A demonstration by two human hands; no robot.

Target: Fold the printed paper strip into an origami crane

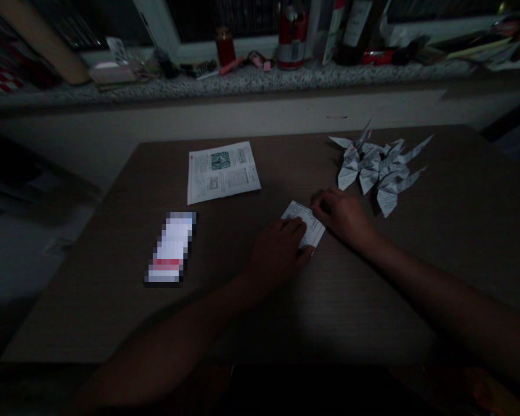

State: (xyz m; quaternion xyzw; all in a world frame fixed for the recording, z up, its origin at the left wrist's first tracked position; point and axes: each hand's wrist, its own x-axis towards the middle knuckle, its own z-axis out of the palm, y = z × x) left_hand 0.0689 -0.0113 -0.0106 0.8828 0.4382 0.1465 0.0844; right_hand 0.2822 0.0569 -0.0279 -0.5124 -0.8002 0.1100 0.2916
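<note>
A small folded piece of printed paper (314, 229) lies on the table at the middle of the head view. My left hand (279, 245) rests flat on its left part, fingers stretched out and thumb near its lower corner. At the upper right edge, my right hand (338, 212) has its fingers curled together, pinching the paper there. The fingertips are dim, so the exact grip is partly hidden. Just beyond my right hand stands a group of several origami cranes (387, 193) folded from printed paper.
A printed sheet (223, 172) lies toward the back left of the wooden table (112, 231). In front of it is a phone (171, 248) with a lit, pixelated screen. Behind the table, a granite sill (251, 84) carries a red can (293, 37), bottles and clutter.
</note>
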